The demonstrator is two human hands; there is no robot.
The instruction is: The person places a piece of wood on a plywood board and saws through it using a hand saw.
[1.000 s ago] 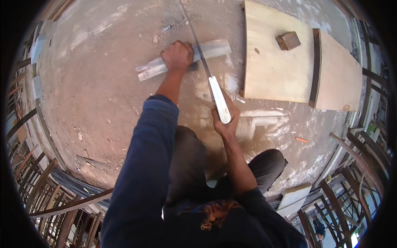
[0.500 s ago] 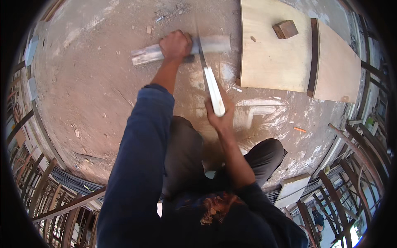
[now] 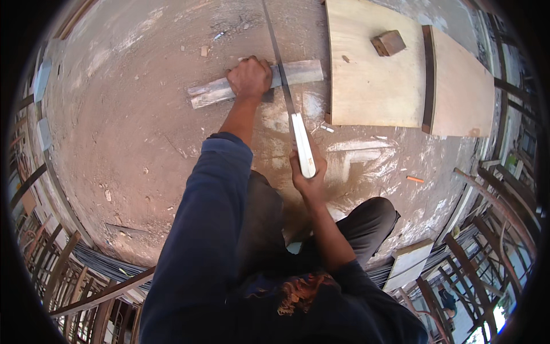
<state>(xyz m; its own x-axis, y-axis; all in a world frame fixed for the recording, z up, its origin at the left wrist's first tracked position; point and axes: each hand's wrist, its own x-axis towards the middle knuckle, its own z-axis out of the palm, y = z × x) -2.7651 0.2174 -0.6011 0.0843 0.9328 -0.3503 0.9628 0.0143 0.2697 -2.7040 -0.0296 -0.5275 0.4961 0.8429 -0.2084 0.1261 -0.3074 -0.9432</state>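
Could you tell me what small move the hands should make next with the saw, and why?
Probably draw the saw back toward the body in one steady stroke. Its blade lies across the wooden strip, which the left hand pins to the ground, and the right hand grips the pale handle, so the piece looks held for cutting.

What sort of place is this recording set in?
Probably a construction site or open-air workshop: a dusty concrete floor, plywood boards laid on it, and metal bars and frames around the edge. The right hand holds a handsaw across a wooden plank.
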